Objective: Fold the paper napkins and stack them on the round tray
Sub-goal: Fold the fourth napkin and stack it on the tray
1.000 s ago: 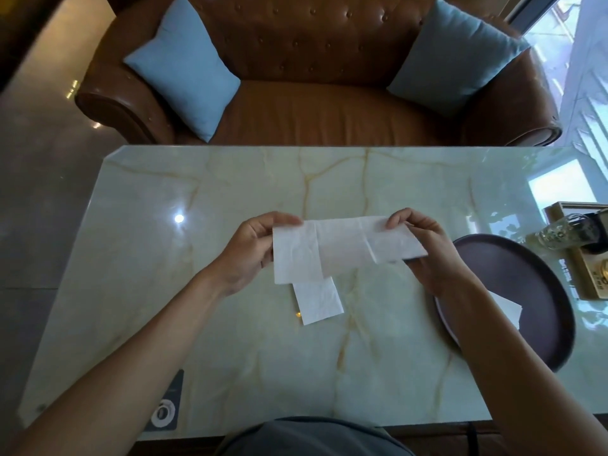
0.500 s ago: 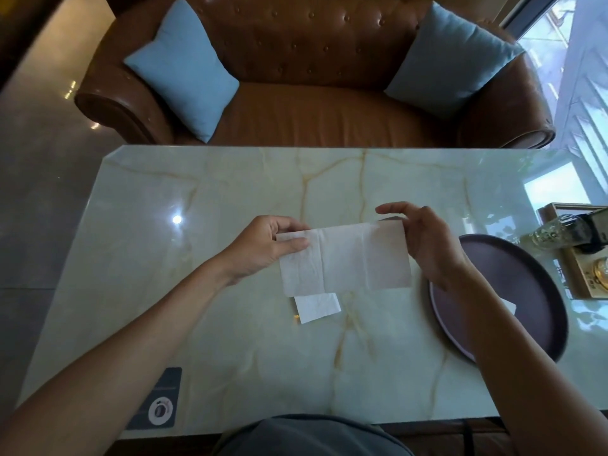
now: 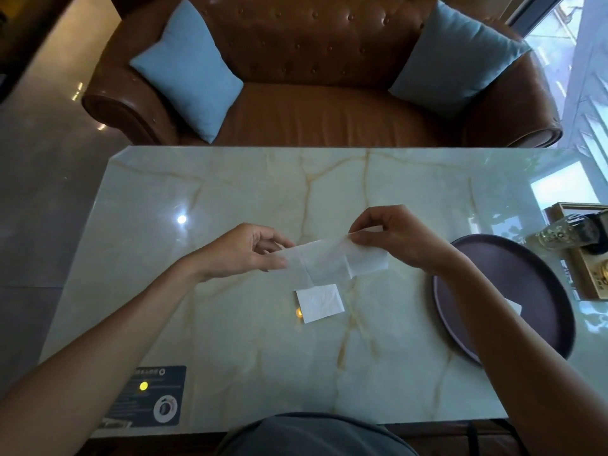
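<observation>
Left hand [image 3: 243,251] and right hand [image 3: 398,238] each pinch an end of a thin white paper napkin [image 3: 332,263] above the pale marble bench [image 3: 230,340], round dark tray [image 3: 526,291] by its right edge.

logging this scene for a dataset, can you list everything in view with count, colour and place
held napkin: 1, white, stretched between both hands above the table
folded napkin: 1, white, flat on the table below the held one
round tray: 1, dark purple-brown, right side of the table
napkin on tray: 1, white, mostly hidden by the right forearm
marble table: 1, pale green
sticker: 1, dark, near left edge
wooden holder: 1, far right
sofa: 1, brown
cushions: 2, blue, sofa ends
left hand: pinches napkin's left end
right hand: pinches its right end
</observation>
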